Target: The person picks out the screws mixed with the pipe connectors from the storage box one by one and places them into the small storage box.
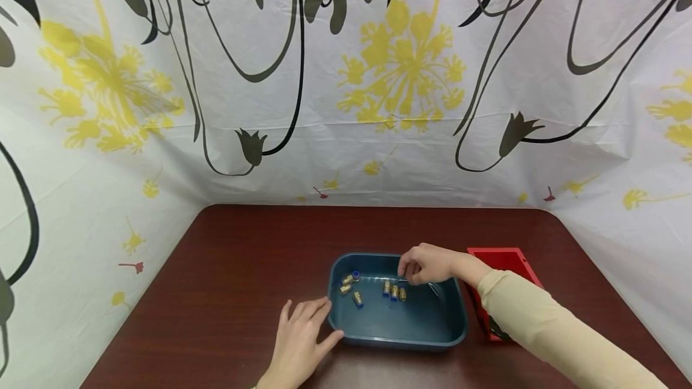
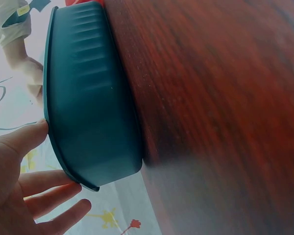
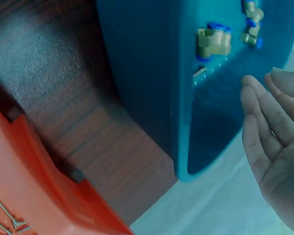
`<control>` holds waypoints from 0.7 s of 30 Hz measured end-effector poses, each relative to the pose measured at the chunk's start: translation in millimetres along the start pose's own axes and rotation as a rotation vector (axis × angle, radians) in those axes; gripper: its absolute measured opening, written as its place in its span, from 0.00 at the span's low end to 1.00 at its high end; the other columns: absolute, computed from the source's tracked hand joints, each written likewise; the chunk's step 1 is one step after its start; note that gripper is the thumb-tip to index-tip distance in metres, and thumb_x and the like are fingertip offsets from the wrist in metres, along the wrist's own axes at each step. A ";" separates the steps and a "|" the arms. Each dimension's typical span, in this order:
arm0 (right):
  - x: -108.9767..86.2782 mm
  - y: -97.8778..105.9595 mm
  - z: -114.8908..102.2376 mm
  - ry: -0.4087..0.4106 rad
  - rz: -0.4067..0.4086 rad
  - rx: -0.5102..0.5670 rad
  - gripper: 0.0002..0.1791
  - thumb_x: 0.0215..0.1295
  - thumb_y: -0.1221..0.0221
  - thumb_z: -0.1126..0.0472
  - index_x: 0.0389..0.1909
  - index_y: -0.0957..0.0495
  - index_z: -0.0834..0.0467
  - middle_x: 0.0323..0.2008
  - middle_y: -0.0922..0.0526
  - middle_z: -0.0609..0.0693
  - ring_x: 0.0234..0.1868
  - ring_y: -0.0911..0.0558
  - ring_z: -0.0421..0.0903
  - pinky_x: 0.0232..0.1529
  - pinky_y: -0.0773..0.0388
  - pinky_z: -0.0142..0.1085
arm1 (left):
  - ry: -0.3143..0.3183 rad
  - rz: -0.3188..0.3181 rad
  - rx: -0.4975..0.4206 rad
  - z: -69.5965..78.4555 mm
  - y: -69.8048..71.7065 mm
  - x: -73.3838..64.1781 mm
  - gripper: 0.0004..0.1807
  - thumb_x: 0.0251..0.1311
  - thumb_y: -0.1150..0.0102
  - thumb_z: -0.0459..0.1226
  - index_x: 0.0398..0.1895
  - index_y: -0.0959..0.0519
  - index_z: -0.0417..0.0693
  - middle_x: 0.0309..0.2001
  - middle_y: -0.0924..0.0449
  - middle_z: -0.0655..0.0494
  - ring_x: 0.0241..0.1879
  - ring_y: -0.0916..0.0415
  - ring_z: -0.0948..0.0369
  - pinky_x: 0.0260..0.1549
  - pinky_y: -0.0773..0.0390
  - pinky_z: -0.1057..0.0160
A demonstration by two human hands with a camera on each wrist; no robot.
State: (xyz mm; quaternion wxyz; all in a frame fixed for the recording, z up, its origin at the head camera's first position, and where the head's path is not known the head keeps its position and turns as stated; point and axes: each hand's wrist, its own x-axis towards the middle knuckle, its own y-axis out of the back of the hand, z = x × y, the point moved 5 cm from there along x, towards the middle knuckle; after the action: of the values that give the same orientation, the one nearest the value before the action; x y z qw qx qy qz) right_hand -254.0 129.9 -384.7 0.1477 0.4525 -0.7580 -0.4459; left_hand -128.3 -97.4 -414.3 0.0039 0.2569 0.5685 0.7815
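A blue-green plastic tray [image 1: 400, 341] holds several brass pneumatic fittings with blue collars, one cluster [image 1: 394, 292] near its middle and others [image 1: 358, 299] toward its left end. My left hand [image 1: 303, 338] touches the tray's near left corner, fingers spread; thumb and fingertips meet the rim in the left wrist view. Over the tray's far side is my right hand [image 1: 429, 263], fingers bent. In the right wrist view its thumb and forefinger pinch a small brass-coloured piece [image 3: 276, 69], mostly hidden. A screw [image 3: 200, 72] lies on the tray floor beside the fittings.
A red bin [image 1: 500, 252] stands right of the tray, partly behind the right sleeve. Several screws [image 3: 7, 213] lie inside it. Both containers sit on a dark wood table [image 1: 243, 257], with a flower-patterned cloth [image 1: 335, 95] hanging behind.
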 end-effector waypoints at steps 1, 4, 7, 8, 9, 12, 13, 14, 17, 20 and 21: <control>1.2 -2.0 0.6 -0.002 -0.004 0.002 0.10 0.55 0.45 0.69 0.38 0.23 0.60 0.34 0.20 0.50 0.33 0.23 0.37 0.35 0.27 0.30 | 0.000 0.001 -0.001 0.1 0.2 0.1 0.28 0.46 0.40 0.54 0.46 0.22 0.45 0.46 0.26 0.57 0.45 0.31 0.57 0.45 0.41 0.39; 4.1 -6.9 2.0 -0.003 -0.006 0.002 0.11 0.54 0.45 0.70 0.39 0.23 0.62 0.36 0.21 0.52 0.35 0.23 0.38 0.36 0.27 0.30 | 0.000 -0.003 0.000 0.2 0.1 0.6 0.28 0.46 0.40 0.54 0.46 0.22 0.45 0.46 0.26 0.57 0.45 0.31 0.57 0.45 0.41 0.39; 5.9 -10.1 3.5 -0.009 -0.003 -0.018 0.12 0.54 0.45 0.70 0.40 0.23 0.62 0.37 0.21 0.52 0.36 0.23 0.39 0.36 0.27 0.31 | 0.001 -0.008 0.004 0.1 -0.3 1.0 0.28 0.46 0.40 0.55 0.46 0.22 0.46 0.47 0.26 0.57 0.45 0.31 0.57 0.45 0.41 0.39; 6.2 -10.9 4.0 -0.015 -0.002 -0.026 0.12 0.53 0.45 0.70 0.40 0.23 0.62 0.37 0.21 0.52 0.36 0.23 0.39 0.36 0.27 0.31 | 0.001 -0.010 0.004 0.0 -0.4 1.0 0.28 0.46 0.40 0.55 0.46 0.22 0.46 0.47 0.26 0.57 0.45 0.31 0.57 0.45 0.41 0.39; 6.5 -11.7 4.4 -0.016 0.000 -0.037 0.12 0.53 0.45 0.70 0.40 0.23 0.62 0.36 0.21 0.52 0.36 0.23 0.40 0.36 0.26 0.32 | 0.001 -0.011 0.005 0.0 -0.4 1.0 0.28 0.46 0.40 0.55 0.46 0.22 0.46 0.47 0.26 0.57 0.45 0.31 0.57 0.46 0.41 0.39; 7.1 -12.9 5.3 -0.027 0.012 -0.065 0.12 0.53 0.45 0.71 0.40 0.23 0.62 0.36 0.21 0.51 0.35 0.23 0.41 0.36 0.26 0.33 | 0.002 -0.013 0.003 -0.3 -0.3 1.2 0.28 0.46 0.40 0.55 0.46 0.22 0.45 0.47 0.26 0.57 0.45 0.31 0.57 0.46 0.41 0.39; 7.2 -13.2 5.5 -0.032 0.017 -0.074 0.12 0.53 0.45 0.71 0.39 0.23 0.61 0.36 0.21 0.51 0.35 0.23 0.42 0.36 0.26 0.34 | 0.002 -0.014 0.002 -0.4 -0.3 1.3 0.28 0.46 0.40 0.55 0.46 0.22 0.45 0.47 0.26 0.57 0.45 0.31 0.57 0.46 0.41 0.39; 7.3 -13.4 5.5 -0.036 0.022 -0.083 0.11 0.53 0.44 0.71 0.39 0.23 0.61 0.35 0.22 0.51 0.35 0.23 0.42 0.36 0.26 0.34 | 0.003 -0.015 0.002 -0.4 -0.2 1.3 0.28 0.46 0.40 0.55 0.47 0.22 0.45 0.47 0.26 0.57 0.46 0.31 0.57 0.46 0.41 0.39; 7.4 -13.9 5.8 -0.050 0.039 -0.114 0.12 0.53 0.44 0.71 0.39 0.23 0.61 0.36 0.22 0.51 0.35 0.23 0.45 0.35 0.26 0.36 | 0.002 -0.016 0.002 -0.6 -0.1 1.6 0.28 0.46 0.41 0.55 0.46 0.22 0.45 0.47 0.26 0.57 0.46 0.31 0.57 0.46 0.41 0.39; 8.1 -14.6 7.2 -0.070 0.054 -0.139 0.12 0.53 0.44 0.71 0.40 0.23 0.61 0.37 0.21 0.51 0.35 0.23 0.46 0.35 0.26 0.38 | 0.002 -0.014 0.002 -0.8 -0.1 1.5 0.28 0.46 0.41 0.55 0.46 0.22 0.45 0.47 0.26 0.57 0.45 0.31 0.57 0.45 0.41 0.39; 8.6 -15.1 8.2 -0.079 0.059 -0.146 0.12 0.53 0.44 0.71 0.40 0.23 0.61 0.37 0.21 0.52 0.35 0.23 0.47 0.35 0.26 0.38 | 0.001 -0.014 0.003 -0.8 -0.1 1.5 0.28 0.46 0.41 0.55 0.46 0.22 0.45 0.47 0.26 0.57 0.45 0.31 0.57 0.45 0.41 0.39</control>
State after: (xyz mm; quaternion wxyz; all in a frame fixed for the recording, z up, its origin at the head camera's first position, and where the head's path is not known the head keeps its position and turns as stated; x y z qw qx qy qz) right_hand -255.5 124.4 -403.0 0.1633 0.4001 -0.7418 -0.5128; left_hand -130.0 -97.7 -414.0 0.0086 0.2524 0.5713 0.7809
